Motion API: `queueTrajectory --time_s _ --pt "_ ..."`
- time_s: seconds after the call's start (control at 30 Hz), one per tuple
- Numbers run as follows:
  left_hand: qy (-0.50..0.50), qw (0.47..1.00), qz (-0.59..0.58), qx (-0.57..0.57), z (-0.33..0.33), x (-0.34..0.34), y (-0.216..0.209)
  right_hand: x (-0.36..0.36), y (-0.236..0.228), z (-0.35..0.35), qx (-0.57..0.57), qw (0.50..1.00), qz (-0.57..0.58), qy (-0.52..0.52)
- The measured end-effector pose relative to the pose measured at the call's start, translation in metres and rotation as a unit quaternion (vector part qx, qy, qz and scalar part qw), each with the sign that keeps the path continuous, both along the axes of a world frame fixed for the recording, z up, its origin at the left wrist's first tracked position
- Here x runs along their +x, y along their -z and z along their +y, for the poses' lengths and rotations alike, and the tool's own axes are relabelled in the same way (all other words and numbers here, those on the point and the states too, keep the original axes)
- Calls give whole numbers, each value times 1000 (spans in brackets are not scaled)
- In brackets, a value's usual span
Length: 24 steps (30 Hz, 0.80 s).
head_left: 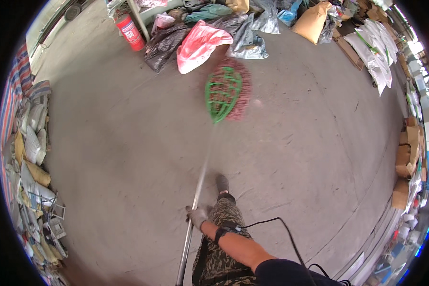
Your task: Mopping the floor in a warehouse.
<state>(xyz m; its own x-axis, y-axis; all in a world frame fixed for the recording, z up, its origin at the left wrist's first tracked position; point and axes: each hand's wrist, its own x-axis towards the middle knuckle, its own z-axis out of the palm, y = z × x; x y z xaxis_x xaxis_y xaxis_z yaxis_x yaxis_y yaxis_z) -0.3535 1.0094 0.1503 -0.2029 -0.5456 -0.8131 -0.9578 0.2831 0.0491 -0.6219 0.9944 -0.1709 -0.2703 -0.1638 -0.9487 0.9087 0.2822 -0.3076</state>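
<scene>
A mop [240,97] with a green frame and a reddish-pink fringe lies against the concrete floor ahead of me, its head slightly blurred. Its silver metal pole [185,248] slants back toward me and leaves the picture at the lower edge. Partway along that pole, my right hand [198,217], in a light glove, is wrapped round it. A black band and a cable sit on my right forearm. My left hand is outside the picture.
Beyond the mop lie a pink-red bag [200,45], dark plastic bags and a tan sack [312,24]. A red fire extinguisher [129,32] stands left of them. Stacked sacks [33,143] line the left side; cardboard boxes [404,159] and white sheeting [374,55] the right.
</scene>
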Motion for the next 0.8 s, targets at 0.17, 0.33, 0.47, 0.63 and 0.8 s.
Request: queueTrajectory --time_s 0.17,0.33,0.47,0.63,0.8 --pt "-28 998 13 -54 38 47 3 99 -50 -22 -69 992 -105 -16" --pt "30 995 50 -79 26 25 35 132 -81 -1 -62 993 -89 -40" --pt "109 985 83 -101 7 -27 59 92 -87 30 -92 990 -104 -19" --pt "218 959 108 -147 5 -114 77 -6 -91 69 -151 969 -144 134" --pt "301 921 108 -222 31 -195 90 -136 -95 126 -169 948 -146 227"
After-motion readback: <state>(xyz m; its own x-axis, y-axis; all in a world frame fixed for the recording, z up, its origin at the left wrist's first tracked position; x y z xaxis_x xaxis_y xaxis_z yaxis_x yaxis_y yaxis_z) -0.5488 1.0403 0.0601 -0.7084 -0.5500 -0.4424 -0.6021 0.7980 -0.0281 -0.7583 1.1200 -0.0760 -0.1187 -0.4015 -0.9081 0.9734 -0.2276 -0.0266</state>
